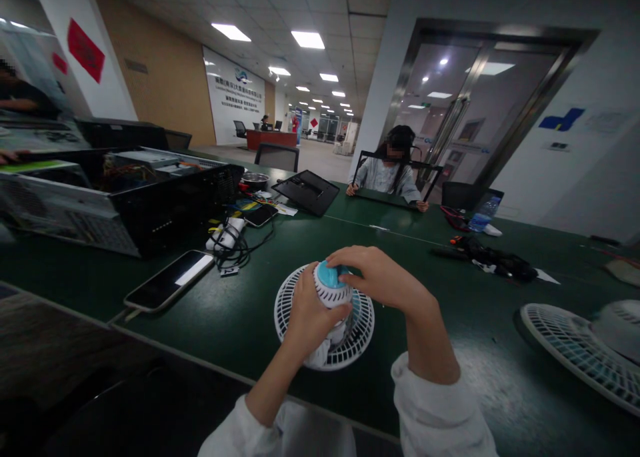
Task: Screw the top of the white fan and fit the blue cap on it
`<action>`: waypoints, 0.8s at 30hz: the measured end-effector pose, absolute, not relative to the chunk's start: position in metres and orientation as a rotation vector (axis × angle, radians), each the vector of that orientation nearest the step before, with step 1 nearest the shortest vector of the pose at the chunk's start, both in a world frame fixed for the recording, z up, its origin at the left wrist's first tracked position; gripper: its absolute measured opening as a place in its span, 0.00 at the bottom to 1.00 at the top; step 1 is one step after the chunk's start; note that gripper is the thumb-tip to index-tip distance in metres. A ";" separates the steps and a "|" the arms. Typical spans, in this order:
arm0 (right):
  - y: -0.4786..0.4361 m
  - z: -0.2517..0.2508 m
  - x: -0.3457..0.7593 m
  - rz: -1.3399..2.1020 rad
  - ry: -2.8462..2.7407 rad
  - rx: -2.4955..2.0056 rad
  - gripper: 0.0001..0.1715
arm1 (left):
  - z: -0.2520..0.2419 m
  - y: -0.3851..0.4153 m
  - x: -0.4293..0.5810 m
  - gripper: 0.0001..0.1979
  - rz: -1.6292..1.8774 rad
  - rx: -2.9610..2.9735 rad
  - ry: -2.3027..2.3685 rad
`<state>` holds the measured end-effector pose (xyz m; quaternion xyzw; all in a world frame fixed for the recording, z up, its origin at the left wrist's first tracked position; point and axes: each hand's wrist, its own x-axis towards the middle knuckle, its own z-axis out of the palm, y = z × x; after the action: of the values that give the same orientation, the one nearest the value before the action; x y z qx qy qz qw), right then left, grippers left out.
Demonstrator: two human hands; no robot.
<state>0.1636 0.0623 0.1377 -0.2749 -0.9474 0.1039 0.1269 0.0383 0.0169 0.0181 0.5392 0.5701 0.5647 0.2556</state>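
A small white fan (289,298) lies face down on the green table, its round slatted grille against the top. My left hand (311,314) is wrapped around the white motor housing that rises from the grille's middle. On top of the housing sits a blue cap (330,275). The fingers of my right hand (373,275) close on this cap from the right, thumb and fingertips at its edge. Part of the fan's lower side is hidden behind my left hand.
A phone (167,282) and a white adapter (227,236) with black cables lie left. Behind them stands an opened computer case (135,204). Another fan (575,344) lies at right. Across the table a person (387,170) holds a black frame. A water bottle (484,215) stands far right.
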 end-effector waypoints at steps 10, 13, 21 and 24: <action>0.054 0.135 0.146 0.077 -2.669 -1.083 0.14 | 0.023 0.015 0.039 0.37 1.510 1.433 1.548; 0.048 0.136 0.141 0.026 -2.658 -1.195 0.19 | 0.024 0.015 0.039 0.37 1.503 1.438 1.553; 0.043 0.125 0.120 -0.280 -2.594 -1.503 0.14 | 0.025 0.015 0.039 0.37 1.546 1.428 1.497; 0.045 0.132 0.119 -0.239 -2.571 -1.515 0.15 | 0.024 0.016 0.040 0.37 1.553 1.443 1.502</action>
<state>0.1191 0.0451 0.1319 -0.5046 -0.8565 -0.0797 0.0740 0.0397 0.0162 0.0235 0.5349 0.5569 0.5759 0.2686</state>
